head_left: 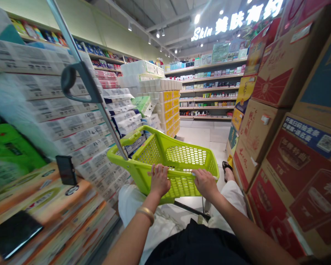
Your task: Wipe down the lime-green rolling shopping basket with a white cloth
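A lime-green shopping cart [186,152] with a perforated plastic basket stands sideways in front of my body. My left hand [160,179] is closed over the near rim, left of its middle, with a gold-coloured bangle on the wrist. Farther right along that same rim, my right hand [205,183] also has its fingers curled over the edge. From the basket's left end a metal pole [110,123] rises at a slant, bearing a grey loop-shaped handle [81,82] that neither hand touches. Both palms' undersides are hidden.
Wrapped paper packs [79,121] are stacked high on the left. A phone-like black slab [15,233] and a small black device [66,169] lie on orange packs. Cardboard boxes [276,73] wall the right side. Stocked shelves [209,90] stand beyond the tiled floor [198,134].
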A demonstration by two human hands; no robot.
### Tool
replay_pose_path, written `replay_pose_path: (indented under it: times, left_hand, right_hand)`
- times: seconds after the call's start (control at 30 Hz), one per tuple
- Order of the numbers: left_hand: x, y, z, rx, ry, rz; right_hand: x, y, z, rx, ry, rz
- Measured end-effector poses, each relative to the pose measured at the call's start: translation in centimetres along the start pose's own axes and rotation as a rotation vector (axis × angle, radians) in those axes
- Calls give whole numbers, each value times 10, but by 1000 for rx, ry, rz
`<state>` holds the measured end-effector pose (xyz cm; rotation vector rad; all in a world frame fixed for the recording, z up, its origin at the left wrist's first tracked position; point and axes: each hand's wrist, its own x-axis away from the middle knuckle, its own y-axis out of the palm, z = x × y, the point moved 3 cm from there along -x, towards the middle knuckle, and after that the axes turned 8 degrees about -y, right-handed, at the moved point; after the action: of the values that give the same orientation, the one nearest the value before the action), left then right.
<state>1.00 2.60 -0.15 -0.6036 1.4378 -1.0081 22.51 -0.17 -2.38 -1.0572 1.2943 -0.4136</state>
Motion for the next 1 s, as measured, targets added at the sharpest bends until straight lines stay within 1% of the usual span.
replay_pose_path:
  times: [0.1, 0.2, 0.27, 0.3, 0.43, 0.53, 0.57, 0.63, 0.8, 0.87, 0.93, 1.0]
  left_hand:
    - [0, 0, 2, 5, -5, 10]
    - [0, -1, 4, -2, -25, 30]
    - [0, -1, 6, -11, -35, 39]
    - [0, -2, 6, -16, -37, 40]
    - [0, -3, 6, -22, -39, 48]
    - [0, -3, 5, -28, -25, 58]
    - [0, -3, 5, -32, -19, 61]
    - [-1, -2, 4, -40, -9, 66]
    - [-2, 1, 3, -53, -10, 53]
    - [-2, 3, 3, -46, -12, 41]
    - [-3, 4, 4, -38, -10, 31]
    - [-4, 5, 4, -33, -3, 27]
  right_hand:
    - [17, -6, 20, 1, 67, 40]
    - [19, -8, 20, -16, 161, 58]
    - [11, -7, 8, -38, 201, 44]
    - [4, -5, -1, -52, 195, 28]
    - [-25, 2, -39, -87, 81, -62]
    - [-33, 5, -47, -89, 24, -87]
    - [-32, 4, -45, -86, 6, -87]
    - [-23, 2, -33, -73, -13, -75]
    - [15, -6, 21, -46, 63, 24]
    - [27, -7, 36, -50, 56, 61]
    - [33, -8, 44, -53, 48, 83]
    - [36, -8, 45, -50, 62, 99]
